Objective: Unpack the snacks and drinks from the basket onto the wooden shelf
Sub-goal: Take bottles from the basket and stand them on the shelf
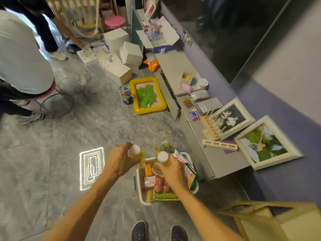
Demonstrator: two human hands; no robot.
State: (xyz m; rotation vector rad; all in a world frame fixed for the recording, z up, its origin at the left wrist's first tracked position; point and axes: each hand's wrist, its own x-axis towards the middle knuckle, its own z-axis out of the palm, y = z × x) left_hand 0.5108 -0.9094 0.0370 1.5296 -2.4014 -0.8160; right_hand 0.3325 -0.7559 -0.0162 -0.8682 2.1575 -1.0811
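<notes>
A white basket point(140, 190) sits on the grey floor in front of my feet, packed with snack packets: pink ones point(157, 183), a green one point(165, 195) and an orange one point(147, 169). My left hand point(119, 161) grips a yellow drink bottle with a white cap point(134, 149), held just left of the basket's far end. My right hand point(171, 171) grips a second yellow bottle with a white cap point(163, 157) over the basket. A wooden shelf frame point(257, 218) shows at the lower right corner.
A low grey cabinet point(199, 136) runs along the right wall, carrying two framed pictures point(265, 143), a wooden rack and small items. A yellow tray of green stuff point(147, 95) and white boxes point(121, 66) lie ahead. A person on a stool point(22, 66) is at the left.
</notes>
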